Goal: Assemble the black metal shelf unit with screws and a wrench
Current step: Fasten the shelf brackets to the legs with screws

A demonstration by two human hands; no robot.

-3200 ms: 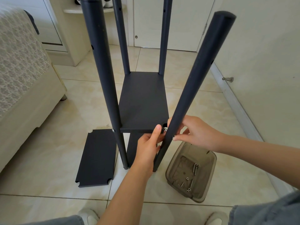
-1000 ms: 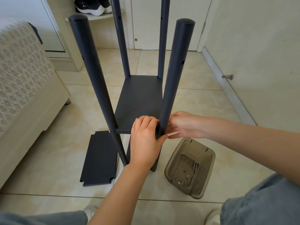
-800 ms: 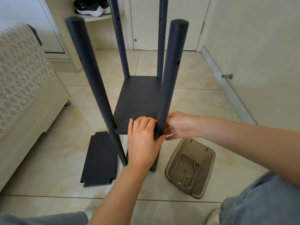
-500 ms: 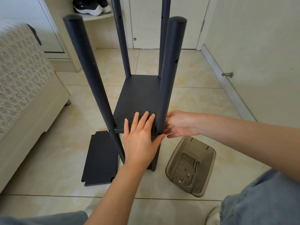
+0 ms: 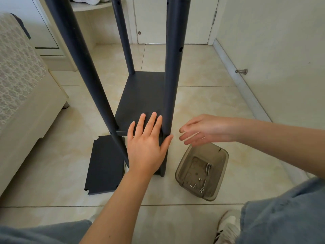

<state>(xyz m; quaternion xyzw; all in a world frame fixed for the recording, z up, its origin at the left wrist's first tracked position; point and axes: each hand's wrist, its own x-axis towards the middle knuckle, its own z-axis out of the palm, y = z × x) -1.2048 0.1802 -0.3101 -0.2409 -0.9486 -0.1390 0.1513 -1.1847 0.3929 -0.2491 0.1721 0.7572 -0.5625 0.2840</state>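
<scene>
The left hand [image 5: 146, 147] lies flat and open on the shelf [image 5: 140, 101], thumb against the upright pole [image 5: 173, 67]. The right hand [image 5: 202, 130] hangs loose and empty just above the tub [image 5: 220, 156] of screws [image 5: 208, 168], nearer them.

The person is wearing nothing on the arms: both forearms are showing bare, with no sleeves, and the left hand [image 5: 146, 147] and right hand [image 5: 202, 130] are carrying no rings, watch or gloves. Well back from the fingers, the legs are wearing loose, faded blue denim trousers [image 5: 284, 219] with a soft weave. Beside the right leg a white sneaker [image 5: 227, 226] with dark stripes on its side is showing; its laces are lying just inside the frame.
</scene>
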